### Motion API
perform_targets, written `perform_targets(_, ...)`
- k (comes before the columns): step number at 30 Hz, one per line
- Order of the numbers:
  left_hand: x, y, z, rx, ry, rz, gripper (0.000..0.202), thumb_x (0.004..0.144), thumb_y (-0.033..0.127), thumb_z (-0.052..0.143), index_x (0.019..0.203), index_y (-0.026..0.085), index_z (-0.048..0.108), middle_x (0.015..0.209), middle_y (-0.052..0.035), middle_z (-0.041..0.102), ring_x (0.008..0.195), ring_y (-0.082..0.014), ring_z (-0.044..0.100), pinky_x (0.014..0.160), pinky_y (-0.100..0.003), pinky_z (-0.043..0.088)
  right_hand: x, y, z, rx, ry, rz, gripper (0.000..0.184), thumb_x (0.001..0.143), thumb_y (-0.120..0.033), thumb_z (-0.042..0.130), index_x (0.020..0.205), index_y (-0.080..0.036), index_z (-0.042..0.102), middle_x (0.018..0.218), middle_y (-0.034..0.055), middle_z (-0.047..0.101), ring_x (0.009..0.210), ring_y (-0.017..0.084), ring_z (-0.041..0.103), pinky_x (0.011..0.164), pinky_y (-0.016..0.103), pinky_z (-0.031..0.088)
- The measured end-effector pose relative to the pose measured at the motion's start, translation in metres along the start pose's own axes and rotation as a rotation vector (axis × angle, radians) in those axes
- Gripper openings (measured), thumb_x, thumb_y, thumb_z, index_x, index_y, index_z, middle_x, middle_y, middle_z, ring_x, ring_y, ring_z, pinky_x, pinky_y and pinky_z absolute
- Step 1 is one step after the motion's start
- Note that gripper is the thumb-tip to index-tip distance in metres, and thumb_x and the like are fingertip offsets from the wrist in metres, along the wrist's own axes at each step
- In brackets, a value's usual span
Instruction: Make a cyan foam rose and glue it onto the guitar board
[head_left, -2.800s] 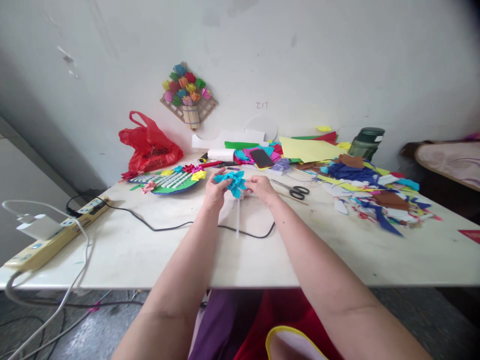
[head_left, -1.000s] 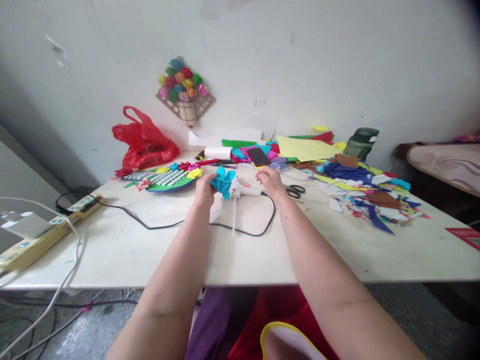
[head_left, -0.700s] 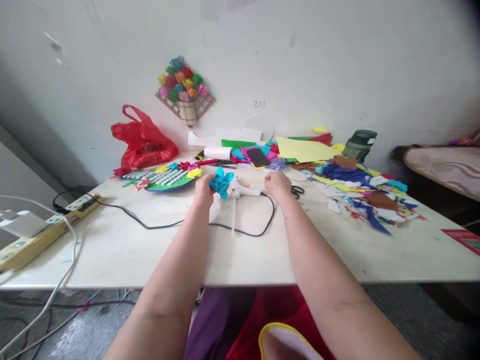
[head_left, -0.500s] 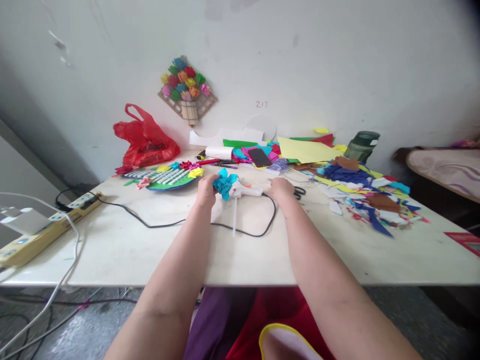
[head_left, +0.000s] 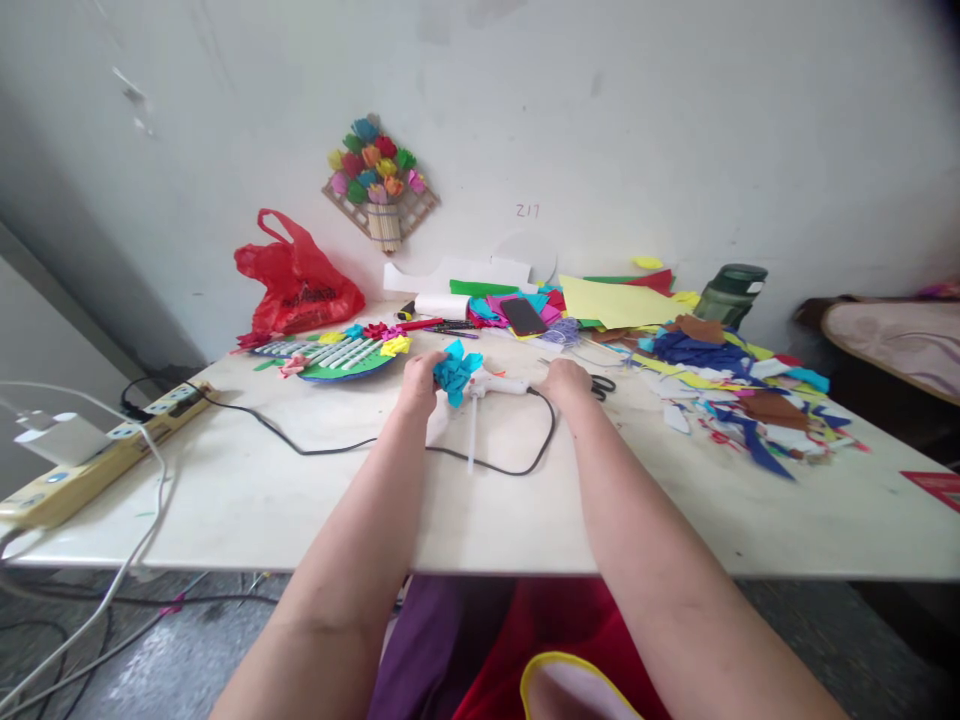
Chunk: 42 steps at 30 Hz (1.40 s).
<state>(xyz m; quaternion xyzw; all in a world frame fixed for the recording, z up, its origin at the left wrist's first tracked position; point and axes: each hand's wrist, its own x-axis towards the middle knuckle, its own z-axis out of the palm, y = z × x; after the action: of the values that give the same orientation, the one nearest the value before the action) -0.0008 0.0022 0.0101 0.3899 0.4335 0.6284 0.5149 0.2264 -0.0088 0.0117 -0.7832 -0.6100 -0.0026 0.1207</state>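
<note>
Left hand pinches a blue paper flower beside a white glue gun.
Right hand, half-curled, covers part of black-handled scissors; whether it grips them is unclear.

Soft, even brightness, pale glare on the floor, stretched edges.

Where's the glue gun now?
In the head view, the glue gun lies mid-table, between the blue flower on its left and the right hand.
</note>
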Motion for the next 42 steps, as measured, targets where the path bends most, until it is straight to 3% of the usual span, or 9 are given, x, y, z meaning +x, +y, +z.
perform_targets(4,-0.002,0.002,0.001,0.0,-0.001,-0.016,0.018,0.051,0.03,0.063,0.055,0.016,0.052,0.044,0.0026,0.049,0.039,-0.0102,0.046,0.036,-0.021,0.031,0.001,-0.001,-0.003,0.039,-0.016,0.038,0.037,0.071,-0.031,0.064,0.103,-0.013,0.067,0.101,0.018,0.066,0.095,0.024,0.063,0.077,0.029,0.047)
perform_targets(8,-0.003,0.003,0.002,0.01,0.002,-0.022,0.019,0.049,0.03,0.065,0.057,0.015,0.055,0.047,0.0022,0.051,0.043,-0.0109,0.048,0.039,-0.022,0.035,-0.003,-0.007,-0.013,0.115,0.039,0.028,0.028,0.083,-0.027,0.048,0.099,-0.018,0.069,0.102,0.0151,0.067,0.094,0.024,0.062,0.074,0.031,0.045)
perform_targets(16,-0.005,0.0,0.001,0.14,-0.079,0.065,0.019,0.054,0.032,0.064,0.056,0.015,0.055,0.045,0.0034,0.045,0.041,-0.0087,0.042,0.04,-0.021,0.029,-0.01,-0.018,-0.022,0.458,0.177,-0.204,0.031,0.083,-0.04,0.044,0.089,-0.023,0.07,0.083,0.0039,0.068,0.077,0.017,0.058,0.063,0.025,0.039)
perform_targets(24,-0.008,0.0,0.003,0.276,-0.164,0.111,0.018,0.058,0.032,0.063,0.056,0.015,0.057,0.046,0.0035,0.045,0.044,-0.0079,0.041,0.043,-0.021,0.028,-0.014,-0.028,-0.019,0.83,0.049,-0.446,0.037,0.077,-0.045,0.05,0.068,-0.013,0.067,0.049,-0.0035,0.046,0.05,0.01,0.041,0.052,0.023,0.033)
perform_targets(29,-0.011,0.001,0.004,0.305,-0.183,0.121,0.018,0.058,0.033,0.063,0.06,0.015,0.06,0.049,0.0026,0.049,0.047,-0.0086,0.042,0.045,-0.021,0.03,-0.021,-0.033,-0.023,0.954,-0.072,-0.478,0.034,0.076,-0.037,0.056,0.098,-0.014,0.069,0.068,0.001,0.062,0.06,0.011,0.051,0.062,0.024,0.041)
perform_targets(32,-0.012,0.002,0.005,0.299,-0.198,0.12,0.019,0.058,0.033,0.063,0.061,0.015,0.061,0.05,0.0019,0.05,0.048,-0.0093,0.044,0.046,-0.021,0.031,-0.021,-0.035,-0.022,0.968,-0.157,-0.468,0.04,0.078,-0.034,0.056,0.112,-0.014,0.064,0.064,0.0007,0.062,0.057,0.011,0.052,0.063,0.026,0.044)
perform_targets(35,-0.013,0.002,0.006,0.295,-0.214,0.123,0.019,0.059,0.033,0.063,0.063,0.014,0.061,0.052,0.0016,0.051,0.048,-0.0093,0.045,0.046,-0.022,0.032,-0.017,-0.034,-0.017,0.963,-0.168,-0.521,0.039,0.08,-0.033,0.054,0.112,-0.013,0.064,0.058,0.0001,0.061,0.059,0.012,0.056,0.066,0.027,0.046)
perform_targets(38,-0.013,0.002,0.006,0.296,-0.235,0.12,0.019,0.058,0.032,0.063,0.064,0.014,0.062,0.052,0.0019,0.051,0.047,-0.0089,0.044,0.046,-0.022,0.031,-0.012,-0.033,-0.013,0.959,-0.136,-0.568,0.034,0.079,-0.031,0.055,0.107,-0.015,0.067,0.08,0.0056,0.07,0.076,0.016,0.062,0.076,0.03,0.047)
perform_targets(42,-0.015,0.003,0.007,0.282,-0.253,0.119,0.021,0.056,0.033,0.064,0.063,0.014,0.061,0.051,0.0023,0.051,0.046,-0.0086,0.043,0.045,-0.022,0.03,-0.012,-0.032,-0.016,0.956,-0.125,-0.626,0.028,0.08,-0.028,0.055,0.101,-0.017,0.07,0.106,0.0072,0.068,0.099,0.019,0.061,0.091,0.034,0.043)
